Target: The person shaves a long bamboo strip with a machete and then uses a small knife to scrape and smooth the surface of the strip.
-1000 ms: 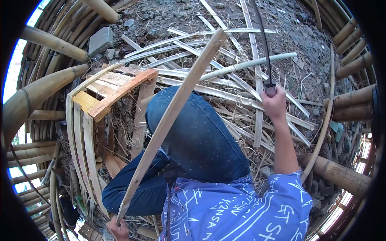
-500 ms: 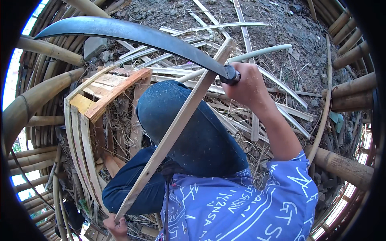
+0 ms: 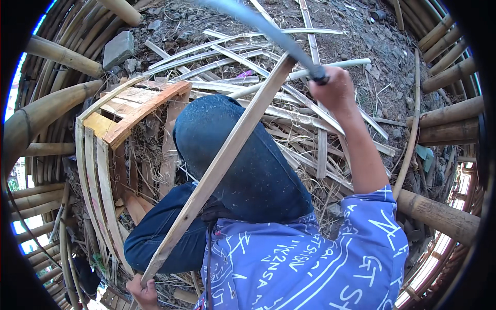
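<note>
A long, pale wooden strip (image 3: 222,164) slants across my bent knee, from the lower left to the upper middle. My left hand (image 3: 142,292) grips its lower end. My right hand (image 3: 334,89) is closed round the dark handle of a machete (image 3: 268,28). The long blade is smeared by motion and points up and to the left; its tip runs out at the top of the picture. In this view the blade passes close by the strip's upper end, and I cannot tell whether they touch.
A slatted wooden crate (image 3: 96,175) stands to the left. Several split strips (image 3: 305,116) and thin shavings lie on the ground ahead. A grey block (image 3: 119,50) sits at the upper left. Bamboo poles (image 3: 64,58) line both sides, one thick pole (image 3: 439,214) near my right elbow.
My right hand has moved up and to the right, and the machete blade has swung upward, now blurred. The wooden strip and my left hand have shifted only slightly.
</note>
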`<act>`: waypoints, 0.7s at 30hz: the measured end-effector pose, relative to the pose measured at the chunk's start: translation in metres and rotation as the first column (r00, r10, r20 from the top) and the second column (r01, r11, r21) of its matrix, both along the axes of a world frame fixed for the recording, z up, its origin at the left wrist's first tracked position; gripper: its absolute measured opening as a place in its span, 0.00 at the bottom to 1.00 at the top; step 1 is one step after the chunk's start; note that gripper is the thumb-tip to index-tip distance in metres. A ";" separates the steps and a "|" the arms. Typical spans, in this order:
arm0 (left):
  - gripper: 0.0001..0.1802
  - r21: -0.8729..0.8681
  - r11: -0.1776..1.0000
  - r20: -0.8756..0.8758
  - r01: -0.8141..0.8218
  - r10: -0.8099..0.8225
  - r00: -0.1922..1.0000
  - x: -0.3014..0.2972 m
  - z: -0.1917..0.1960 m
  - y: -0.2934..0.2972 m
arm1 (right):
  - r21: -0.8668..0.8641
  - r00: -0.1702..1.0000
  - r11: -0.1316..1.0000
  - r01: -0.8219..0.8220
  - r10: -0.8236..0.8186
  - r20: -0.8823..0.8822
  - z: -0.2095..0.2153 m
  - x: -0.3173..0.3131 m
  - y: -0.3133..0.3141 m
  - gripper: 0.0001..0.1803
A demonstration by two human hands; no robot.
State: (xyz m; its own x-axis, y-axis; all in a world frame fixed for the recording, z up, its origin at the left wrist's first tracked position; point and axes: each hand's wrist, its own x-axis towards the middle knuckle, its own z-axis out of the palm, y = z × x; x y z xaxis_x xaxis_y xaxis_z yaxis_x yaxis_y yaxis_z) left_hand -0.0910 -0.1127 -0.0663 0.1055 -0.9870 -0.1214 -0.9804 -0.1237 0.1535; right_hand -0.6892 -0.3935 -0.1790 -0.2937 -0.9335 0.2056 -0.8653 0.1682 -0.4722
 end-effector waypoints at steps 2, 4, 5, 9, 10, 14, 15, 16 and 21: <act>0.33 0.056 0.998 -0.040 -0.012 0.014 0.999 0.002 0.005 0.004 | 0.113 0.990 0.985 0.132 -0.137 0.033 -0.010 -0.036 -0.007 0.11; 0.13 0.000 0.994 -0.160 0.105 -0.104 0.982 -0.010 0.026 -0.003 | 0.138 0.977 0.967 0.212 -0.214 -0.002 -0.043 -0.075 0.004 0.12; 0.13 0.002 0.996 -0.158 0.092 -0.090 0.983 -0.001 0.019 0.004 | 0.132 0.978 0.969 0.208 -0.210 0.002 -0.056 -0.085 0.014 0.12; 0.33 0.121 0.988 -0.199 -0.096 0.119 0.973 -0.013 0.009 -0.010 | 0.169 0.889 0.923 0.345 -0.380 0.257 -0.079 -0.060 0.070 0.12; 0.32 0.057 0.996 -0.223 -0.072 0.083 0.971 -0.004 0.001 -0.006 | 0.150 0.854 0.939 0.308 -0.343 0.391 -0.070 -0.039 0.074 0.12; 0.32 0.114 0.992 -0.335 -0.056 0.091 0.938 -0.021 0.014 -0.029 | 0.036 0.729 0.986 0.161 -0.144 0.669 -0.026 0.031 0.076 0.15; 0.31 0.157 0.986 -0.343 -0.047 0.100 0.934 -0.025 0.017 -0.033 | 0.025 0.756 0.994 0.103 -0.095 0.647 -0.022 0.038 0.078 0.14; 0.29 0.186 0.981 -0.341 -0.050 0.112 0.933 -0.029 0.019 -0.036 | 0.007 0.765 0.999 0.049 -0.042 0.643 -0.001 0.053 0.076 0.14; 0.23 0.310 0.944 -0.433 -0.110 0.243 0.868 -0.051 0.018 -0.045 | -0.166 0.830 0.969 -0.181 0.241 0.503 0.033 0.085 0.068 0.08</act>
